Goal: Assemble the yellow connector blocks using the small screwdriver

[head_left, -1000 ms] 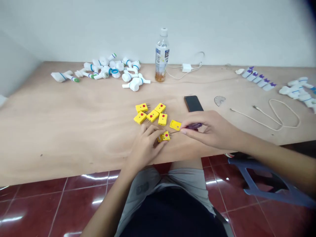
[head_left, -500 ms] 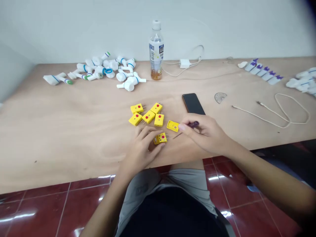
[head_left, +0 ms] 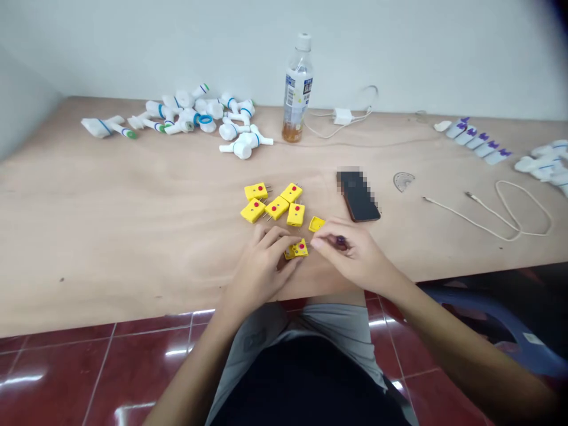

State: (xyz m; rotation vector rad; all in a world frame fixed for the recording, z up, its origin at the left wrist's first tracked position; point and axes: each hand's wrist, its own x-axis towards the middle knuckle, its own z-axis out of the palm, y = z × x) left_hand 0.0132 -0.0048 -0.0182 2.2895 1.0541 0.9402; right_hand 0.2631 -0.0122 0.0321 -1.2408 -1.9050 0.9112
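The thumb and fingers of my left hand (head_left: 266, 260) grip an uncovered yellow plug (head_left: 302, 248) with a red dot, close to the table's front edge. Its inner parts show, but my fingers hide its left end. My right hand (head_left: 350, 251) is closed around a small screwdriver (head_left: 341, 240), of which only part of the dark purple handle shows. Right fingertips meet at the pin side of the plug; whether they touch the pins I cannot tell. A loose yellow cover (head_left: 316, 223) lies just behind, partly hidden by my right hand.
Several closed yellow plugs (head_left: 277, 207) with metal pins lie behind my hands. A phone (head_left: 360, 198), a protractor (head_left: 403, 181) and a white cable (head_left: 523, 228) are to the right. Farther back stand a bottle (head_left: 296, 97) and several white plastic fittings (head_left: 242, 147).
My right hand has moved in toward the plug, bringing its fingertips to the pins and partly covering the loose cover. The screwdriver's shaft no longer shows. My view has shifted slightly.
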